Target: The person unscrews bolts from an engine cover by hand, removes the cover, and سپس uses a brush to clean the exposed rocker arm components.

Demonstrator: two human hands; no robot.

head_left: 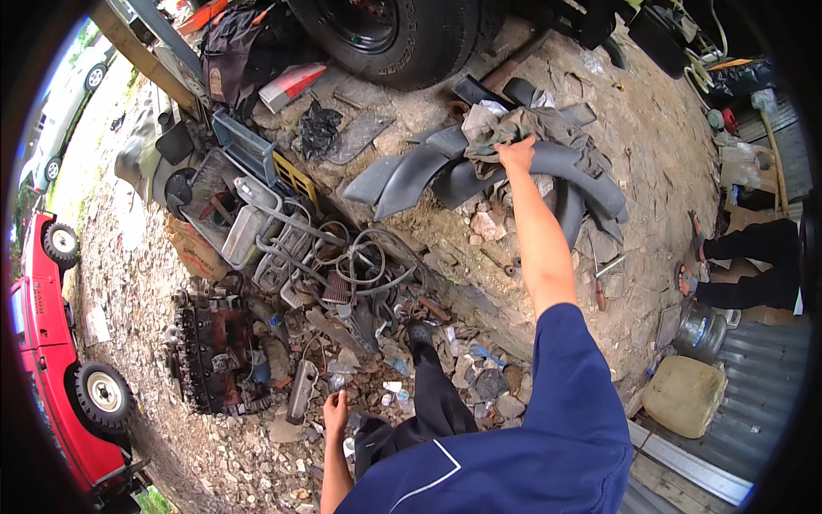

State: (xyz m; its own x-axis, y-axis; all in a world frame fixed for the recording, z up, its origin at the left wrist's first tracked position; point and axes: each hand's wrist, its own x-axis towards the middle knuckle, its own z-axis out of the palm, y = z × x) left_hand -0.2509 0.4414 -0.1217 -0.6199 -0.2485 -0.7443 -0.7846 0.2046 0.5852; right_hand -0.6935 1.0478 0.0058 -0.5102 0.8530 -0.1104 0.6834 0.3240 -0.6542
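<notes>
A crumpled grey-green rag lies on a stack of curved grey plastic fender trims spread over the stony ground below a big black tyre. The right hand reaches out with its fingers closed on the rag's near edge. The left hand hangs low over rubble; it seems loosely open and empty, though it is too small to be sure. A rusty engine block sits left of it.

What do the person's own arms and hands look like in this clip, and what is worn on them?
Both forearms are bare. The right hand and left hand wear no gloves. A short dark blue sleeve covers the right upper arm; the blue shirt has a thin white line.
</notes>
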